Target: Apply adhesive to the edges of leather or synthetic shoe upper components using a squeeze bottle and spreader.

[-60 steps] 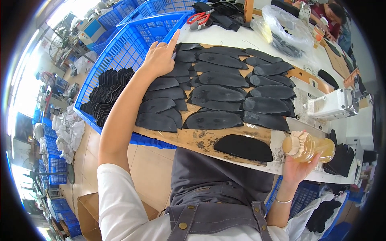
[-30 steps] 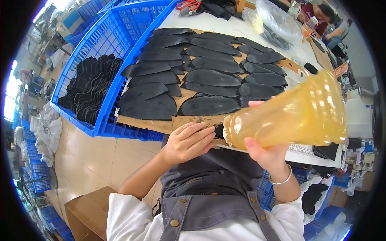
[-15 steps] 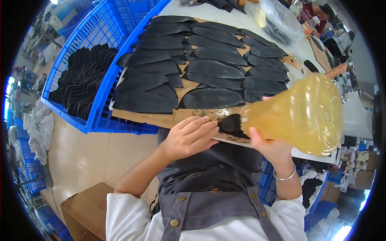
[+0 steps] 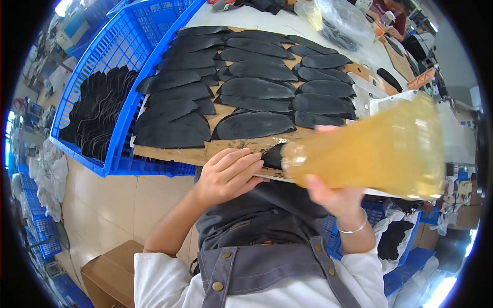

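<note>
My right hand (image 4: 336,197) grips a large translucent yellow plastic bottle (image 4: 370,154) that lies tilted, its narrow neck pointing left. The neck covers part of a small black piece (image 4: 273,155) at the near edge of a stained cardboard sheet (image 4: 174,153). My left hand (image 4: 228,174) rests beside that piece, its fingers outstretched and flat, their tips at the piece's left end. Its thumb is mostly hidden. Beyond both hands, overlapping black curved pieces (image 4: 254,126) cover the cardboard in several rows. The bottle is blurred.
To the left stands a blue plastic crate (image 4: 109,167) with stacked black pieces (image 4: 97,113) in it. A clear plastic bag (image 4: 346,23) lies at the far side of the white table (image 4: 280,20). Another person (image 4: 393,18) sits far right. A cardboard box (image 4: 110,272) is on the floor.
The bottle has moved left, its neck now covering more of the small black piece. The whole view has shifted slightly; my left hand keeps its place at the piece.
</note>
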`<state>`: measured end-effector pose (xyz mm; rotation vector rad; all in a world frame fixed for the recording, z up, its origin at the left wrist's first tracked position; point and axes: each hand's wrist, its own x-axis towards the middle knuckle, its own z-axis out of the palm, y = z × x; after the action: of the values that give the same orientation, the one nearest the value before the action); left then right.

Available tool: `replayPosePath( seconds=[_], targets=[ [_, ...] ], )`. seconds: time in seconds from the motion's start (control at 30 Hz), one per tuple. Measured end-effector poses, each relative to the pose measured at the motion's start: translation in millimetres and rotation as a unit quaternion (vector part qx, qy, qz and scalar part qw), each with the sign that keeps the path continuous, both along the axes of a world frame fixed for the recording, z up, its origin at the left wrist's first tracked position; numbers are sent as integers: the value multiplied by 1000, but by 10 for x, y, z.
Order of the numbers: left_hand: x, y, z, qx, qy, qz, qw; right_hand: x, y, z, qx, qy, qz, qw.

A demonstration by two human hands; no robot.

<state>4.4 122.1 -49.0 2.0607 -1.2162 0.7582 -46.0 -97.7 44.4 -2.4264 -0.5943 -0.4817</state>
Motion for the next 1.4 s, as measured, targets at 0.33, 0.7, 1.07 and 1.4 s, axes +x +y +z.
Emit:
replayPosePath(
  seconds=[0.33,0.7,1.07,1.4],
  targets=[
    [-38,18,64,32,30,-2,999,-336,-434,-20,-139,-18,-134,981],
    [101,-602,642,91,136,-57,985,-319,-1211,-602,811,-68,64,578],
    [149,-1122,741,287,173,-91,938,-203,-1110,-842,897,13,28,440],
    [80,-1117,722,216,148,-107,959,-190,-1118,-837,899,14,-4,438]
  ],
)
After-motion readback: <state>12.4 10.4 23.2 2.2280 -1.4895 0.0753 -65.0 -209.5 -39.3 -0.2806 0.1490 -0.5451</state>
